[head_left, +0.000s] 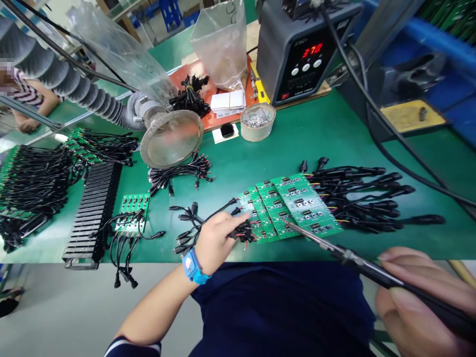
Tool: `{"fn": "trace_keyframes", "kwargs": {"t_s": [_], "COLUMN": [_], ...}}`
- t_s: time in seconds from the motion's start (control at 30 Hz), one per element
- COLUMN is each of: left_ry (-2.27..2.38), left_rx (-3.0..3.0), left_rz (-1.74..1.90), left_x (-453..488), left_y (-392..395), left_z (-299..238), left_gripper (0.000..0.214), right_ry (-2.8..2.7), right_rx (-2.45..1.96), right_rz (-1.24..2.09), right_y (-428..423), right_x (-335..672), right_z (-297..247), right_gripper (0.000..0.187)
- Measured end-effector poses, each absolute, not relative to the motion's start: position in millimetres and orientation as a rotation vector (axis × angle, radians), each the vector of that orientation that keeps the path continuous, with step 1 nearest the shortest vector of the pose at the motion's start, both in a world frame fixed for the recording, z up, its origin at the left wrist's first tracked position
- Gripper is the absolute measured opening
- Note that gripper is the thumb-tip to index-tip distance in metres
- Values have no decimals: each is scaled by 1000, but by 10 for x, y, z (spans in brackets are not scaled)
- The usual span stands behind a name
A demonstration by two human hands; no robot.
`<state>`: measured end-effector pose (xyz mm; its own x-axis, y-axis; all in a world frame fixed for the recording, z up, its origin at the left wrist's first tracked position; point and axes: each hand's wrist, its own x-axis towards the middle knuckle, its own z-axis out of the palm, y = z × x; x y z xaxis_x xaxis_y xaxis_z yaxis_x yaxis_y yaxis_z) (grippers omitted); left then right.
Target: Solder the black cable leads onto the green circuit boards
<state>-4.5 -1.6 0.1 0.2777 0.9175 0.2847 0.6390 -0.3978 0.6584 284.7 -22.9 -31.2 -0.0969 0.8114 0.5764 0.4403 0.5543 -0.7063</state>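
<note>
Left hand [219,243] held its grip together on black wire leads [243,233] beside green circuit boards [293,208]; right hand [420,302], at 4 o'clock, clamped a soldering iron [357,263].

Bright, even light, apparently from overhead, with only faint shadows. Glare shows on the clear fume-extractor hood [171,140] and green bench mat [357,134]. Frame edges bow from wide-angle distortion; the right hand [420,302] looks slightly soft.

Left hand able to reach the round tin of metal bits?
Likely yes: only green mat and one thin cable lie between the left hand and the tin, though the hand is pinning wires now.
</note>
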Motion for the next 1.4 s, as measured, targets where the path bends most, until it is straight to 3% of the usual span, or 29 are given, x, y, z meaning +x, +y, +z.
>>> {"fn": "trace_keyframes", "kwargs": {"t_s": [0.3,0.53,0.67,0.97,1.4], "left_ry": [1337,1408,1476,1428,1429], "left_rx": [2172,1996,1950,2096,2064], "left_rz": [734,999,835,587,646], "left_x": [-60,5,71,100,98], "left_y": [2,23,77,114,102], "left_z": [79,1,43,81,64], "left_gripper": [42,13,14,22,24], "right_ry": [-1726,-1856,-1923,-1939,-2004], "right_rx": [-958,-911,-887,-952,-916], "right_rz": [432,448,441,415,398], "right_y": [-130,-188,-227,-203,-158], "right_x": [2632,2709,2673,2490,2477], "right_z": [-9,-55,-56,22,1], "right_gripper": [10,14,30,19,16]}}
